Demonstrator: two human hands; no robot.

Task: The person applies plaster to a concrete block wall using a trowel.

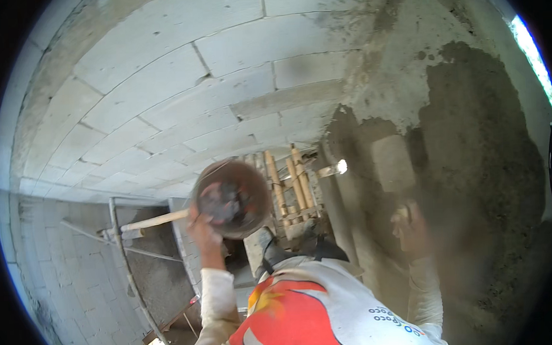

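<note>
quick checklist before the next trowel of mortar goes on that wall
1. Left hand grips the round mortar pan: ok.
2. Pan holds mortar: ok, a dark heap shows inside.
3. Right hand at the wet plaster patch: ok, though blurred.
4. Tool in right hand: cannot tell.
5. Block wall above left bare of plaster: ok.
6. Footing on the scaffold pipe: cannot tell.

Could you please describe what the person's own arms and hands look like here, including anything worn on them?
Both arms wear long, pale off-white sleeves, dusty and creased, reaching to the wrists. The left hand is bare, with no glove. The right hand is blurred, so I cannot tell whether it is gloved. The shirt is white with an orange-red pattern and small blue lettering. No watch or ring shows.
</note>
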